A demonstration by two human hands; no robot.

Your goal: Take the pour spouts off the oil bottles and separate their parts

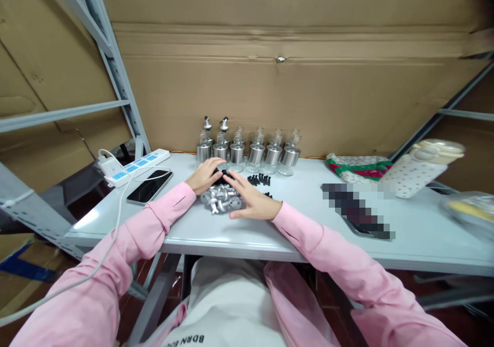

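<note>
Head view: see left hand [204, 176] and right hand [254, 199] cupped on either side of grey pourer pieces [222, 199], heaped on table [216, 234]; read both as released, with fingers loosely spread; can't tell contact with half-hidden black pieces [260, 179] under fingertips, find more just beyond right hand, glass-and-steel bottles [236, 154] lined up behind, phone [150, 187] and power strip [141, 167] off left

Two arms [141, 234] in loose pink cloth sleeves [335, 252] converge forward. The bare left hand [201, 177] slants inward, fingers loosely extended, their tips near those of the bare right hand [252, 199], whose thumb [238, 214] spreads bodyward, apart from its outstretched fingers.
</note>
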